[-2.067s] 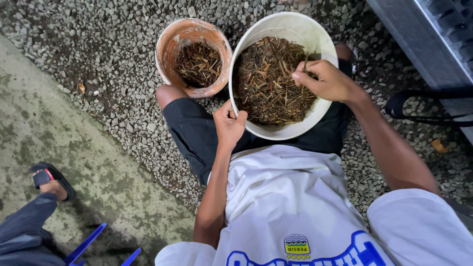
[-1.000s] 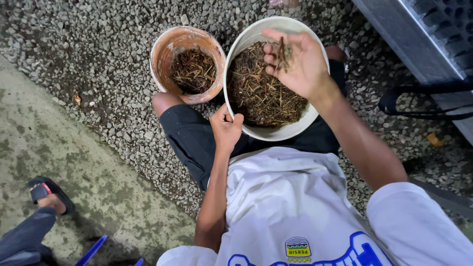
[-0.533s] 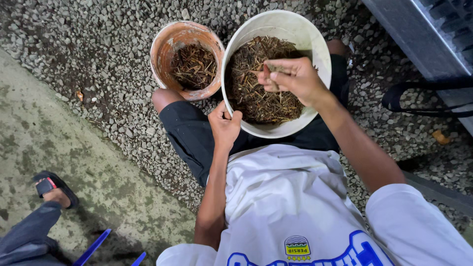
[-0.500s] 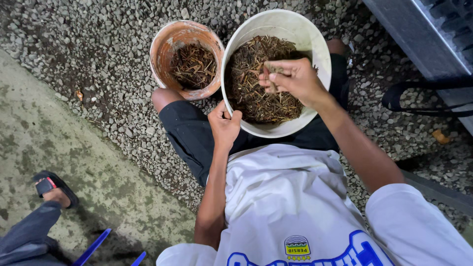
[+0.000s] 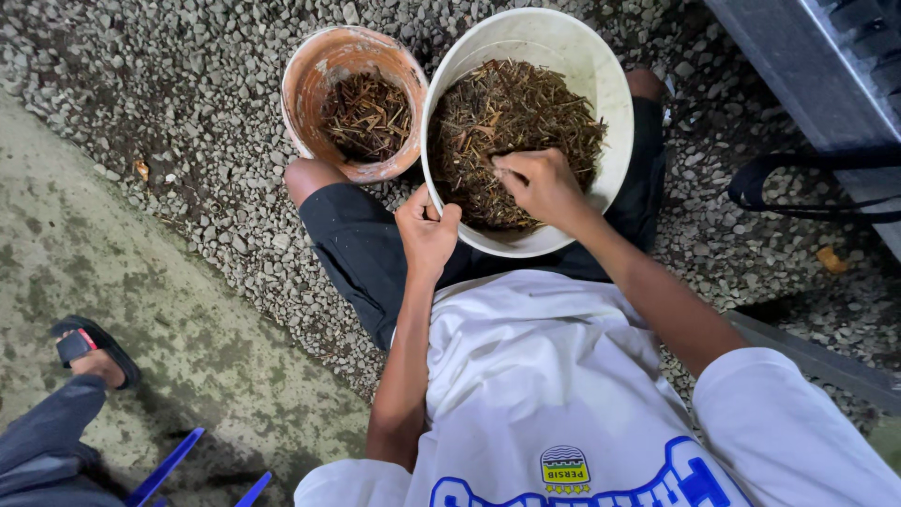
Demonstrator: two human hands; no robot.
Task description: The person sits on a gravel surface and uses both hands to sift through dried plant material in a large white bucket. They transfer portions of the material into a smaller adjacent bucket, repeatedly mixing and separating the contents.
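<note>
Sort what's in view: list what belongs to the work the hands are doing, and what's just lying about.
In use:
left hand, gripping the rim of the white bucket
right hand, in the dry stems
orange bucket holding darker stems

Lying about:
gravel
concrete strip
another person's sandalled foot
black strap
blue plastic piece

A: What is the ground like?

B: Small grey stones, the gravel (image 5: 188, 122), cover the middle and the top, from nine o'clock to three o'clock.

A: And at eight o'clock?

B: A flat concrete strip (image 5: 178, 347), grey with green and dark stains.

A: What is at two o'clock?

B: A grey metal panel (image 5: 807, 84), with a black strap (image 5: 798, 178) below it.
</note>
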